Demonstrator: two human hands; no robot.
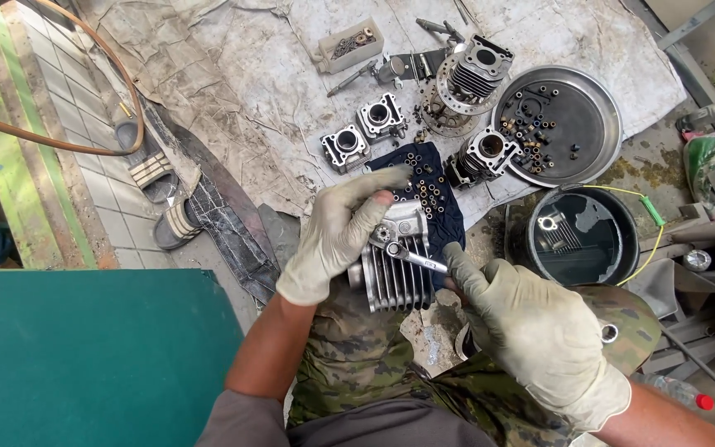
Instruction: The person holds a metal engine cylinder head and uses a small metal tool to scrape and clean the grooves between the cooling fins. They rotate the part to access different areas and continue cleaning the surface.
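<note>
A finned metal engine cylinder (pixel 397 277) rests on my lap. My left hand (pixel 341 232), in a dirty pale glove, grips its top left and steadies it. My right hand (pixel 531 327), gloved too, holds the handle of a small ratchet wrench (pixel 414 257) whose head sits on a fastener at the cylinder's top. Just beyond the cylinder lies a dark blue cloth (pixel 448 211) scattered with several small nuts and bolts.
Several engine cylinders (pixel 347 149) and a brake disc (pixel 448 103) lie on a crumpled sheet. A round metal tray (pixel 593 112) holds small parts; a black bucket (pixel 577 236) holds dark liquid. Sandals (pixel 155 170), a brown hose (pixel 93 149) and a green board (pixel 93 356) are at left.
</note>
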